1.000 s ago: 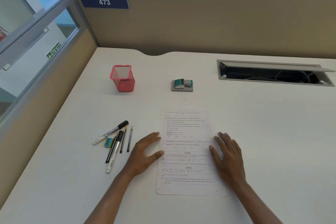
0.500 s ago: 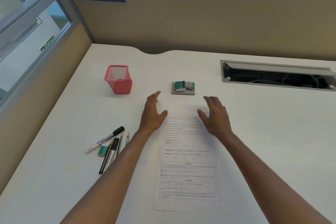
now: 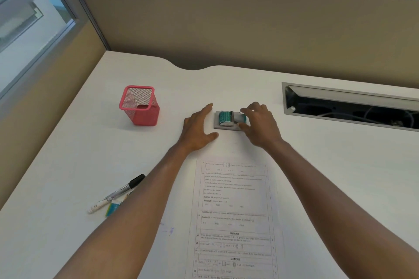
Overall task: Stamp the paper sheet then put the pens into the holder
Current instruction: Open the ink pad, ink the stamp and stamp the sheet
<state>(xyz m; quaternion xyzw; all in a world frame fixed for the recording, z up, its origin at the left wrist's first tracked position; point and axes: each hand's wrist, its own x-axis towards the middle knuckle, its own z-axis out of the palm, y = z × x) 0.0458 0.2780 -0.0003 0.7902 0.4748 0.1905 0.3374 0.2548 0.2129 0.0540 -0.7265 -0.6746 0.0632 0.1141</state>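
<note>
Your right hand (image 3: 260, 124) pinches the green date stamp (image 3: 227, 118) on its grey pad (image 3: 223, 126), beyond the printed paper sheet (image 3: 235, 217). Your left hand (image 3: 198, 129) rests open, flat beside the pad. Red mesh holder (image 3: 140, 105) stands left; black-capped marker (image 3: 116, 193) lies near your left forearm.

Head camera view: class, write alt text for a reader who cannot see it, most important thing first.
The right hand closes its fingers around a green-and-white stamp on a grey pad at the middle of a white desk, while the open left hand rests beside the pad. A printed paper sheet lies nearer, with an empty pink mesh holder and a black-capped white marker to the left.
</note>
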